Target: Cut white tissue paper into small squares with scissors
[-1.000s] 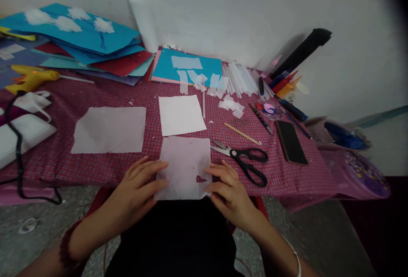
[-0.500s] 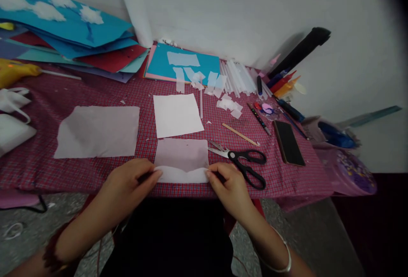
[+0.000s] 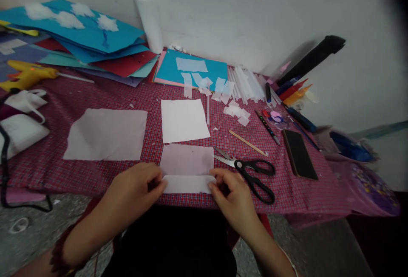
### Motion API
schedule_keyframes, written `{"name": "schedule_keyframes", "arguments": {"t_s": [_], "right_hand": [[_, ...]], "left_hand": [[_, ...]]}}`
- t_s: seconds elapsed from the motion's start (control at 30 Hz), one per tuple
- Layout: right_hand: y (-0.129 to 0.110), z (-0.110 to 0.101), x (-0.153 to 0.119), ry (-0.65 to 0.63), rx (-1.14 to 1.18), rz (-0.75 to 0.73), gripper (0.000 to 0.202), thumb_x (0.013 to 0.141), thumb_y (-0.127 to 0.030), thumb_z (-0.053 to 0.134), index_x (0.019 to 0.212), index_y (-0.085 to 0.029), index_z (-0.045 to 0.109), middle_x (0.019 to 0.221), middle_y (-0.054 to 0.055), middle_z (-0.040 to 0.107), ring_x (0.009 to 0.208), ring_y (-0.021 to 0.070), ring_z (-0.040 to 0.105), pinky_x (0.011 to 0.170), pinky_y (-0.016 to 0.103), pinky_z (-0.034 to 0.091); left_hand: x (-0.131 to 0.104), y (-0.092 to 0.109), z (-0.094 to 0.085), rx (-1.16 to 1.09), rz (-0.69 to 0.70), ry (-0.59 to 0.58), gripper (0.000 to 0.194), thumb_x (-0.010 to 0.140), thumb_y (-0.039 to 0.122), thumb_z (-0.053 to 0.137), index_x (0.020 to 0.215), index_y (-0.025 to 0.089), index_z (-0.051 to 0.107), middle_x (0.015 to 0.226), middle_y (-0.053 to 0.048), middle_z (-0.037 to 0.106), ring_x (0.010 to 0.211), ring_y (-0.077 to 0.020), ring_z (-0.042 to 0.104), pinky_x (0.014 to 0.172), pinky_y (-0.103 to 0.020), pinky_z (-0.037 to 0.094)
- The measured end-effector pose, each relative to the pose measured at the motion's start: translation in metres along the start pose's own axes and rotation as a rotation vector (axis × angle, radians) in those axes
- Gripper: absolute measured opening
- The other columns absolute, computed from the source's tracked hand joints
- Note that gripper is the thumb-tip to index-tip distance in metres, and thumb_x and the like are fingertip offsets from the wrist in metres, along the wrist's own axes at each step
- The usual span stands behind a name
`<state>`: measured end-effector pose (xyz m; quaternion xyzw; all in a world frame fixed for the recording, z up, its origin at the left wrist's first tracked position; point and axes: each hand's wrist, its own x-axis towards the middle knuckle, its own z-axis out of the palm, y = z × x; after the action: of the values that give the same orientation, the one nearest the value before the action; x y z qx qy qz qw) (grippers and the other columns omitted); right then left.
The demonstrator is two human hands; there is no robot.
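Observation:
A thin whitish sheet of paper (image 3: pixel 187 159) lies at the table's front edge, its near side folded over into a flat strip. At the strip's left end, my left hand (image 3: pixel 135 190) pinches the paper between thumb and fingers. My right hand (image 3: pixel 234 194) pinches the right end in the same way. Just beyond is a white square of paper (image 3: pixel 185 120), flat on the cloth. Black-handled scissors (image 3: pixel 245 166) lie partly spread beside my right hand. To the left rests a larger translucent sheet (image 3: pixel 106 134).
A yellow glue gun (image 3: pixel 33 75) lies at the left, near stacked coloured paper (image 3: pixel 127 62). Glue sticks (image 3: pixel 245 83), paper scraps (image 3: pixel 236 111), a wooden stick (image 3: pixel 247 142), a marker (image 3: pixel 267 128) and a phone (image 3: pixel 299 154) occupy the right side. A wall stands behind.
The folded strip's edge, wavy before, now lies straighter and flatter. Both hands stay at its ends. The whole view has shifted, so things appear farther right and lower.

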<state>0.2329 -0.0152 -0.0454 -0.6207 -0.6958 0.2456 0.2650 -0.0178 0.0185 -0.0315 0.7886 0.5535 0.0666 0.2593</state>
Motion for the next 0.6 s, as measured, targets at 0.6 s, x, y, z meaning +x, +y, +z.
{"name": "schedule_keyframes", "arguments": {"t_s": [0.6], "right_hand": [[0.002, -0.003, -0.0017, 0.077, -0.063, -0.066, 0.028, 0.085, -0.012, 0.051, 0.113, -0.018, 0.056, 0.098, 0.007, 0.061, 0.09, 0.0202, 0.058, 0.078, 0.035, 0.05]], "left_hand": [[-0.0031, -0.0078, 0.009, -0.012, -0.016, 0.049, 0.023, 0.081, 0.027, 0.053, 0.103, 0.02, 0.053, 0.079, -0.002, 0.061, 0.069, -0.0182, 0.059, 0.062, -0.03, 0.044]]}}
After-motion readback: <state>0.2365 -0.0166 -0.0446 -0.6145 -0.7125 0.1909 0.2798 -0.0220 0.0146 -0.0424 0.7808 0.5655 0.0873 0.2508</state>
